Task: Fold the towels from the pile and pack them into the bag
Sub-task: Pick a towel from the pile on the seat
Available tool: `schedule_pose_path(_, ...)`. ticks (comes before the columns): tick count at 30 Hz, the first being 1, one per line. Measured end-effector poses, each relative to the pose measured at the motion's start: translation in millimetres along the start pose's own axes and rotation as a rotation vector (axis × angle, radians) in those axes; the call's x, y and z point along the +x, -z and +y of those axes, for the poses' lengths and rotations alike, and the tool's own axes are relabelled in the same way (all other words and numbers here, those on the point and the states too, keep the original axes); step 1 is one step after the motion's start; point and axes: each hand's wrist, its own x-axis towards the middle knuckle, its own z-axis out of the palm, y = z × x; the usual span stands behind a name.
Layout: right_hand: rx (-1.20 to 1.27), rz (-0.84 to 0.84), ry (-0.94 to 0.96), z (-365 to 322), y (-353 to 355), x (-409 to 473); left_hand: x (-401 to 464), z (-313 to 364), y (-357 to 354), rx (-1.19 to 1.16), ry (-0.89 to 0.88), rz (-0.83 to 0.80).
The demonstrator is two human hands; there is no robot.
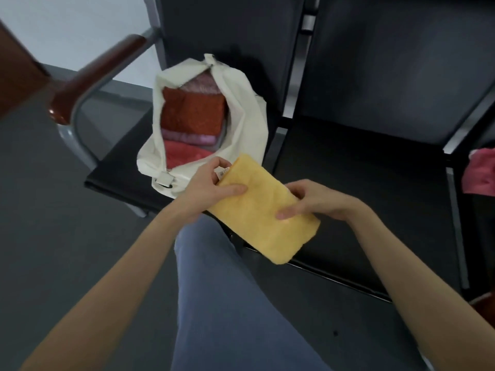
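A row of black seats [375, 162] is seen above grey floor. A folded yellow towel [259, 207], just near the open white bag [249, 121], is gripped by the left hand [211, 183] and right hand [310, 199].

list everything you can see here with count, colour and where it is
yellow towel: 1, yellow, folded, held over the front edge of the seats
bag: 1, cream white, open, on the left seat
towels in the bag: several, dark red, pink and purple, folded and stacked inside
pink cloth: 1, pink, on the seat at the right edge
seats: 2 plainly in view, black, in a row
armrest: 1, reddish brown wood on a grey metal frame, left of the bag
floor: grey
leg: 1, blue trousers, bottom centre
left hand: grips the towel's far end
right hand: grips the towel's right edge
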Motion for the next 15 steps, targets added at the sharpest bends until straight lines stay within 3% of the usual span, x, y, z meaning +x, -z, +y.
schedule_pose_path(4,-0.149,0.118,0.154,-40,-3,48,17,-6,31,0.01,-0.123,0.21)
schedule_pose_path(7,-0.18,0.314,0.293,-63,10,72,34,-21,64,0.017,-0.209,0.523)
schedule_pose_path(10,-0.068,0.588,0.456,-82,16,99,58,-44,94,0.199,-0.152,0.849)
schedule_pose_path(12,0.063,0.678,0.503,-95,16,122,81,-57,109,0.333,-0.093,0.924)
schedule_pose_path(15,0.138,0.684,0.475,-109,13,166,114,-66,122,0.466,-0.011,0.902)
